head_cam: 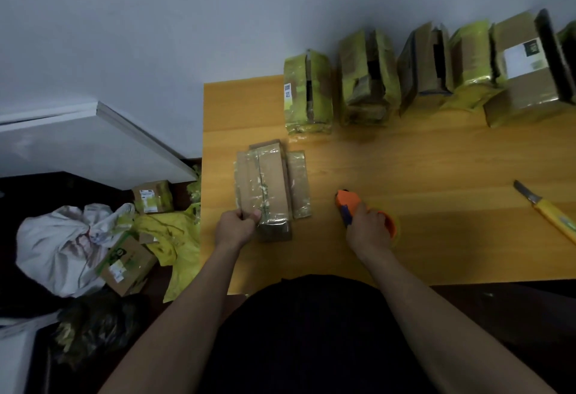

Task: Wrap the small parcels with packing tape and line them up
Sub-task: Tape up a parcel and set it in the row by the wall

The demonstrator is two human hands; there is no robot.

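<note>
The left hand (238, 226) grips the near left corner of a flat, tape-covered parcel (265, 188) lying near the left edge of the table (436, 206). The right hand (369, 231) is closed around an orange tape dispenser (349, 205) resting on the table, just right of the parcel. A row of wrapped parcels (420, 72) stands along the far edge. A yellow-handled knife (551, 214) lies near the right edge.
</note>
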